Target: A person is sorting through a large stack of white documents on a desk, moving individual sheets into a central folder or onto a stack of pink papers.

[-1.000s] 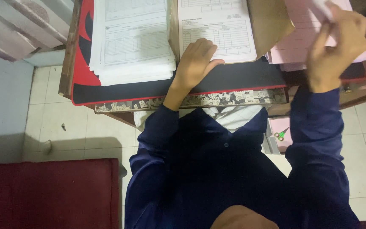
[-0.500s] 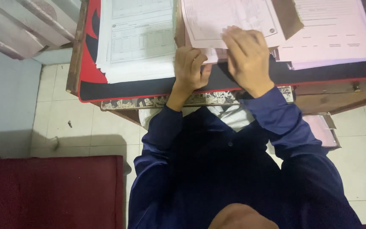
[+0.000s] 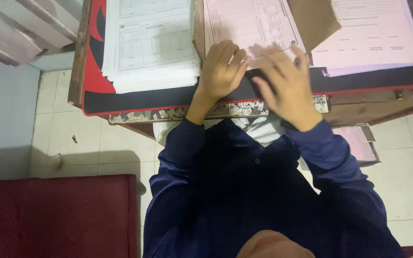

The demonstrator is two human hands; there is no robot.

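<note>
Left hand (image 3: 221,69) curled, fingers bent onto the near edge of a pink printed form (image 3: 249,24); right hand (image 3: 285,81) spread open, blurred, flat over the same edge. Form at the worktop's (image 3: 77,52) near edge, long axis running away from the body. White paper stack (image 3: 151,45) leftward, pink stack (image 3: 374,33) rightward. Black-and-red mat (image 3: 120,98) beneath; tiled floor (image 3: 82,138) below.
</note>
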